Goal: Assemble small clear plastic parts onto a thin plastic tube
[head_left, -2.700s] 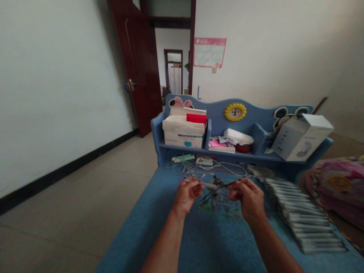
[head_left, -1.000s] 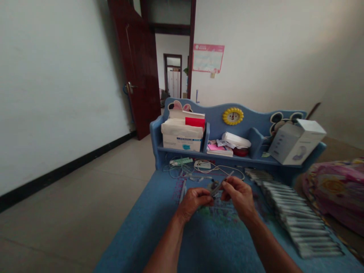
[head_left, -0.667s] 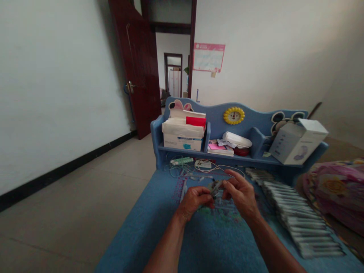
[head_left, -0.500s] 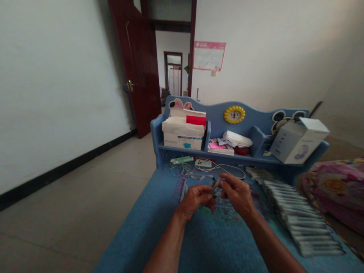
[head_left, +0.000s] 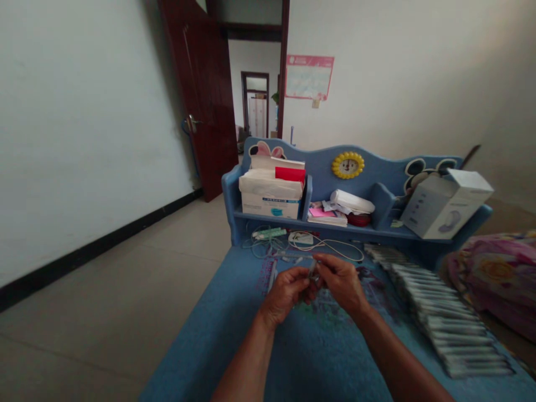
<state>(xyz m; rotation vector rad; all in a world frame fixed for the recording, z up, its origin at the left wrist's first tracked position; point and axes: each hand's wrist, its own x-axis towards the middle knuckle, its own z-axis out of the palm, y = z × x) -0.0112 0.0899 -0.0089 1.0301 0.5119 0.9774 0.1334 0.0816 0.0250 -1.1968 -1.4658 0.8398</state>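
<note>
Over the blue desk [head_left: 218, 329], my left hand [head_left: 288, 287] and my right hand [head_left: 341, 279] meet close together. Both are closed, fingertips pinched around a slim pale grey piece [head_left: 312, 268] that looks like part of a pen. Fingers hide most of it, so its exact kind is unclear. Just beyond the hands lie a few short pale pieces [head_left: 293, 259]. A ruler-like strip [head_left: 273, 273] is left of them. To the right, many slim pale pens [head_left: 444, 312] lie side by side in a long row.
A blue shelf [head_left: 307, 201] backs the desk, bearing a mask box [head_left: 268, 204], papers [head_left: 326, 219] and a white carton [head_left: 444, 209]. Beneath it are a white cable [head_left: 339, 243] and a green-and-white stick [head_left: 270, 233]. A patterned bundle [head_left: 498, 279] sits beyond the right edge.
My right hand has moved slightly left, closer to my left hand. The held piece now stands more upright and is more covered by fingers. The view has shifted slightly.
</note>
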